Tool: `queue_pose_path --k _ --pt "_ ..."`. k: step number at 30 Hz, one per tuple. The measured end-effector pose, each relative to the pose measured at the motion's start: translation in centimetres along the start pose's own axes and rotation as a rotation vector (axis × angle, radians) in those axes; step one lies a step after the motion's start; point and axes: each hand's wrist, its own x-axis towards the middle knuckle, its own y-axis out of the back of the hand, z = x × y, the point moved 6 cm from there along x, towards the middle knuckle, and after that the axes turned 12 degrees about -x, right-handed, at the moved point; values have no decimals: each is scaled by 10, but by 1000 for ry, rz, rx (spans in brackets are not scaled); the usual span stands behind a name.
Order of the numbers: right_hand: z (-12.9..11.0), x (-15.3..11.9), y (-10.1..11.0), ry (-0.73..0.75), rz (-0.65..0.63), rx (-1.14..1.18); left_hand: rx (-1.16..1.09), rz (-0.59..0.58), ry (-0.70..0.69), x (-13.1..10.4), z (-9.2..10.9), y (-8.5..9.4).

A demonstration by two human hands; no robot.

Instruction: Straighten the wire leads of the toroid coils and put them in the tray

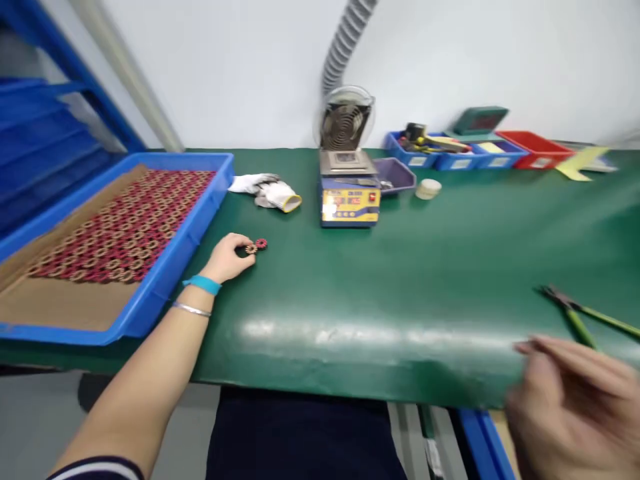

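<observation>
My left hand (pixel 229 258) is closed in a pinch around a small tan ring-shaped coil (pixel 251 249) on the green table. Right beside that coil lies a red ring-shaped coil (pixel 261 244); I cannot tell whether the two touch. My right hand (pixel 573 407) is raised at the lower right near the table's front edge, its fingers curled and smeared by motion. Whether it holds anything does not show. Closest to it on the table are green-handled pliers (pixel 570 310).
A blue tray (pixel 185 250) at the left holds rows of similar red and tan coils on cardboard. White gloves (pixel 267 191), a soldering-type machine with a fan (pixel 350 200), a purple bin (pixel 395 175), a round white container (pixel 428 189) and blue tool bins (pixel 417 159) stand farther back.
</observation>
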Motion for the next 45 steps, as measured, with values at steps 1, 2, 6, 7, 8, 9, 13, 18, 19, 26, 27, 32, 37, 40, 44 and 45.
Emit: queue_pose_path --k 1,2,6,7,8,9,13,18,19,26,27,32,37,40,44,45 --pt "-41 1 -14 230 -66 163 -19 -4 -9 1 -2 0" --pt "-77 -1 -34 360 -223 284 -42 -6 -15 2 -3 0" --pt "-179 -13 -107 585 -556 641 -155 0 0 -4 3 2" --pt "-190 -17 -126 585 -596 686 -193 -2 9 -7 6 2" --pt "-195 -20 -144 560 -613 709 -231 -9 16 -10 10 0" --pt "-195 -24 -163 508 -634 724 -282 -25 22 -15 15 -4" --pt "-166 -41 -216 157 -949 790 -604 -145 79 -39 36 -32" --pt "-146 -39 -219 -81 -1189 954 -682 -360 117 -65 49 -68" --pt "-147 -39 -219 -97 -1222 978 -676 -379 109 -67 49 -71" --pt "-147 -45 -228 -154 -1293 984 -661 -436 118 -68 44 -79" --pt "-146 -45 -229 -163 -1291 984 -663 -440 114 -68 44 -79" --pt "-143 -44 -229 -189 -1274 965 -654 -455 78 -69 49 -78" --pt "-144 -42 -227 -149 -1232 945 -636 -449 27 -70 53 -76" --pt "-145 -43 -226 -130 -1238 918 -618 -458 11 -70 54 -76" --pt "-146 -42 -226 -158 -1266 895 -583 -486 3 -70 54 -76" --pt "-145 -41 -227 -180 -1270 903 -577 -485 19 -70 53 -76"
